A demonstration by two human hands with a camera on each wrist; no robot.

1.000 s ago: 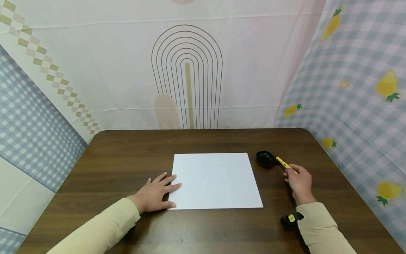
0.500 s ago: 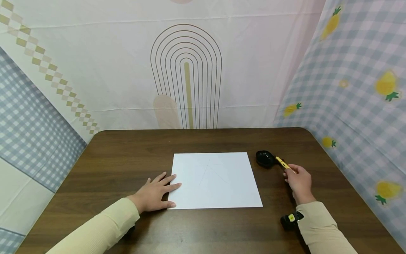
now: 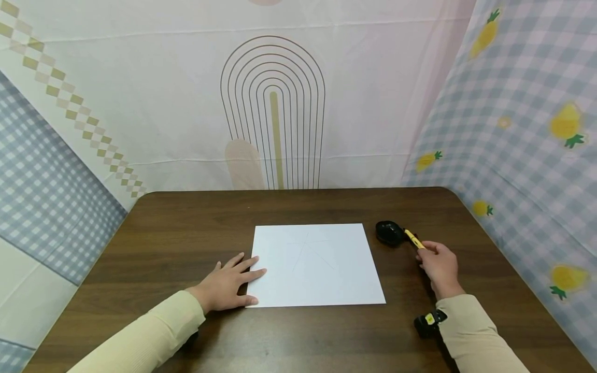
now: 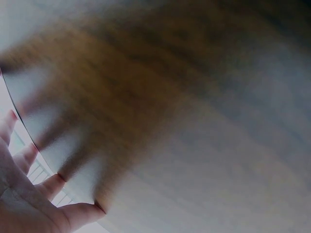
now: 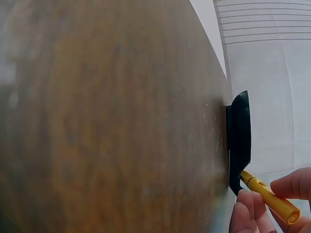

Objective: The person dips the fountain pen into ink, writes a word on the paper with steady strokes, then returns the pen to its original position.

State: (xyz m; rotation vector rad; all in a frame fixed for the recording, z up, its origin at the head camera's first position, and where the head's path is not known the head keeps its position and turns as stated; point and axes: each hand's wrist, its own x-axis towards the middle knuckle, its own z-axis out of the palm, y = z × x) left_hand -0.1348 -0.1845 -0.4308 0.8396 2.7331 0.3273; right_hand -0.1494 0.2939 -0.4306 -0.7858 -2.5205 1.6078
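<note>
A white sheet of paper (image 3: 322,274) with faint thin straight lines lies on the table. My left hand (image 3: 226,285) rests on its left edge, fingers spread. In the left wrist view the fingers of the left hand (image 4: 36,199) show against the surface. To the right of the paper, my right hand (image 3: 439,267) pinches a yellow pen (image 3: 413,239) between thumb and fingers. The pen's far end lies at the handle of a black spoon-shaped dish (image 3: 389,233). In the right wrist view the pen (image 5: 272,200) slants just over that handle; whether it touches is unclear.
The dark wooden table (image 3: 196,223) has rounded far corners. Behind it hangs a white patterned cloth (image 3: 368,103), with blue checked cloth (image 3: 517,171) along the right side. A small black device (image 3: 425,325) sits at my right wrist.
The right thumb and fingers have shifted slightly along the yellow pen and now cover its near end. My left hand, the paper and the black dish have kept their places.
</note>
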